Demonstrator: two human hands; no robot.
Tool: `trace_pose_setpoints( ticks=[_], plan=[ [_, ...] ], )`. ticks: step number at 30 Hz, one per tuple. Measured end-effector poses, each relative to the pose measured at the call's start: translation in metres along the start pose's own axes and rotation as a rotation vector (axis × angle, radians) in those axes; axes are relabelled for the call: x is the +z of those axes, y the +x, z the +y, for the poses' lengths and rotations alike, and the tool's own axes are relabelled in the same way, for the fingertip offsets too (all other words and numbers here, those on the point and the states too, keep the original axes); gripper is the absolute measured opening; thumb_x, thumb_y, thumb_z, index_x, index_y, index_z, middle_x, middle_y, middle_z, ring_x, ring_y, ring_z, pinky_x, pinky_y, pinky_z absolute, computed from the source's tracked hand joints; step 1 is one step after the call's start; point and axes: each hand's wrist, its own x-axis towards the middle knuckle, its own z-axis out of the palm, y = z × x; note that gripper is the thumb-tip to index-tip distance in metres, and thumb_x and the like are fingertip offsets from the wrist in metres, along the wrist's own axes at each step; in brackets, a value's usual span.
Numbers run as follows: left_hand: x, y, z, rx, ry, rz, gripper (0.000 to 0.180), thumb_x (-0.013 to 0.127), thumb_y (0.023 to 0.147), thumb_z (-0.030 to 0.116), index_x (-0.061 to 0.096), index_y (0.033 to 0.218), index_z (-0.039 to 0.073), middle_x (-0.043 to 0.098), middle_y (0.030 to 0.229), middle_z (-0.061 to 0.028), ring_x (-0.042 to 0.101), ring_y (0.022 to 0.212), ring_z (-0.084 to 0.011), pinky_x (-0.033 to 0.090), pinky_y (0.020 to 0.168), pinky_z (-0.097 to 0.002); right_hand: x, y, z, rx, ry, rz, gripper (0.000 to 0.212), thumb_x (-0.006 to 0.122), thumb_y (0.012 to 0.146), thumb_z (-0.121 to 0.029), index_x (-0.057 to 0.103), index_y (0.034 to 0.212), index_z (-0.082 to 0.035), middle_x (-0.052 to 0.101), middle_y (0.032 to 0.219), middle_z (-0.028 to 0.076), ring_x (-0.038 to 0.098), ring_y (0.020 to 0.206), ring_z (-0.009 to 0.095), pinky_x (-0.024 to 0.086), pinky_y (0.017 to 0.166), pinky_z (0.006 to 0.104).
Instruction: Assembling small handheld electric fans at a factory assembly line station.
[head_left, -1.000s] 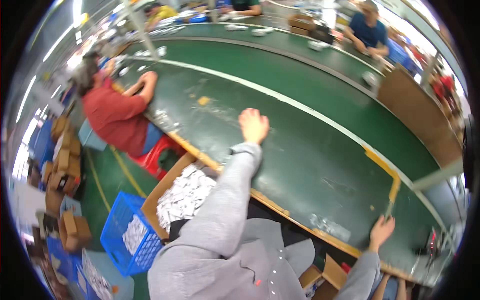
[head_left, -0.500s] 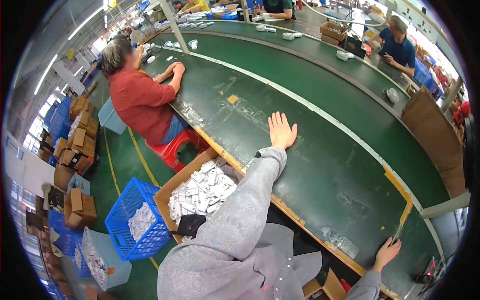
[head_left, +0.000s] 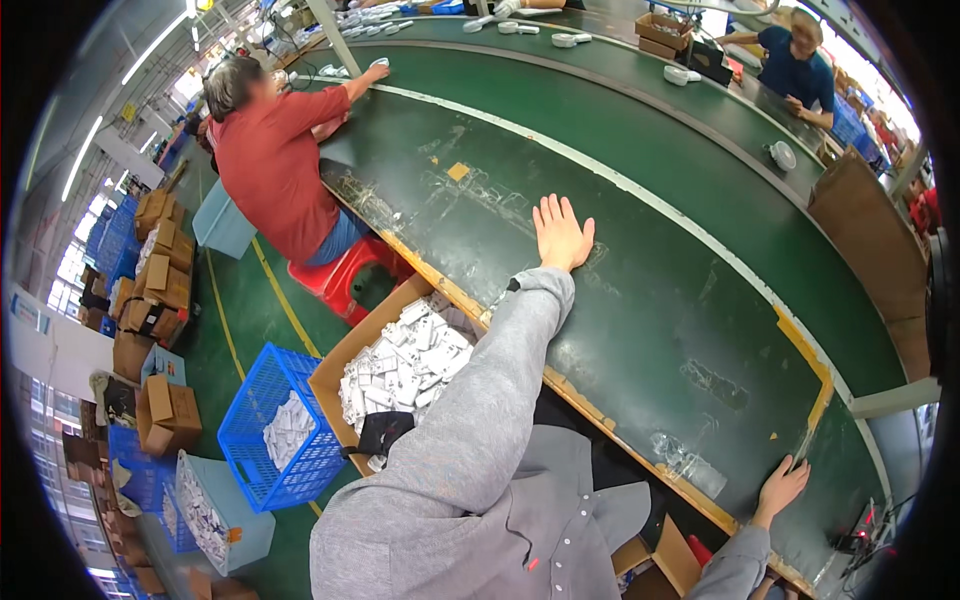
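My left hand (head_left: pixel 563 233) lies flat on the dark green worktable (head_left: pixel 640 330), fingers stretched out and holding nothing. Farther right, my right hand (head_left: pixel 782 488) rests on the same table near its right end, its fingers extended and nothing in them. Worn tape patches mark the table surface, among them a clear tape patch (head_left: pixel 690 465) to the left of my right hand. Below my left forearm stands an open cardboard box (head_left: pixel 328 385) filled with small white plastic parts (head_left: pixel 405 360).
A blue crate (head_left: pixel 240 440) with white parts stands beside the box. At the left, a co-worker in red (head_left: pixel 275 160) sits on a red stool (head_left: pixel 340 290). Beyond the table runs a green conveyor belt (head_left: pixel 640 160); white handheld devices (head_left: pixel 681 75) lie past it. Another co-worker (head_left: pixel 795 70) sits at far right.
The co-worker in red has stretched an arm toward a white item by the belt. Both my hands stay on the table; the view has shifted slightly.
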Motion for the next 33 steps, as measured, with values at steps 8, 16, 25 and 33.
trace_pose_setpoints(
  ticks=[8, 16, 25, 33],
  plan=[
    [0.003, 0.003, -0.002, -0.004, -0.002, -0.023, 0.074, 0.045, 0.093, 0.048, 0.033, 0.143, -0.004, 0.029, 0.151, -0.0233, 0.02, 0.143, -0.0378, 0.012, 0.118, -0.05, -0.001, 0.001, -0.003, -0.003, 0.015, 0.012, 0.055, 0.046, 0.098, -0.039, 0.046, 0.133, 0.004, 0.042, 0.141, 0.025, 0.04, 0.13, 0.04, 0.031, 0.109, 0.0451],
    [0.005, 0.001, -0.004, 0.003, 0.002, -0.03, 0.075, 0.044, 0.093, 0.05, 0.033, 0.143, -0.005, 0.029, 0.151, -0.0237, 0.02, 0.143, -0.0386, 0.012, 0.117, -0.051, -0.004, -0.001, -0.003, -0.007, 0.026, 0.006, 0.058, 0.044, 0.099, -0.043, 0.046, 0.134, 0.004, 0.043, 0.141, 0.025, 0.039, 0.13, 0.039, 0.031, 0.109, 0.0451],
    [0.003, 0.001, -0.004, 0.009, -0.001, -0.041, 0.076, 0.044, 0.093, 0.05, 0.031, 0.144, -0.005, 0.027, 0.152, -0.0241, 0.019, 0.144, -0.0385, 0.011, 0.117, -0.0509, 0.001, 0.0, 0.002, -0.007, 0.016, 0.016, 0.057, 0.045, 0.098, -0.043, 0.047, 0.133, 0.002, 0.043, 0.14, 0.023, 0.04, 0.13, 0.039, 0.031, 0.109, 0.0449],
    [0.002, 0.0, -0.004, 0.008, 0.01, -0.056, 0.076, 0.044, 0.093, 0.05, 0.03, 0.144, -0.004, 0.028, 0.152, -0.024, 0.019, 0.144, -0.0381, 0.011, 0.118, -0.0497, -0.001, -0.002, -0.001, -0.002, 0.033, 0.02, 0.058, 0.045, 0.098, -0.043, 0.046, 0.134, 0.002, 0.043, 0.141, 0.023, 0.039, 0.131, 0.038, 0.03, 0.11, 0.0444]
  ],
)
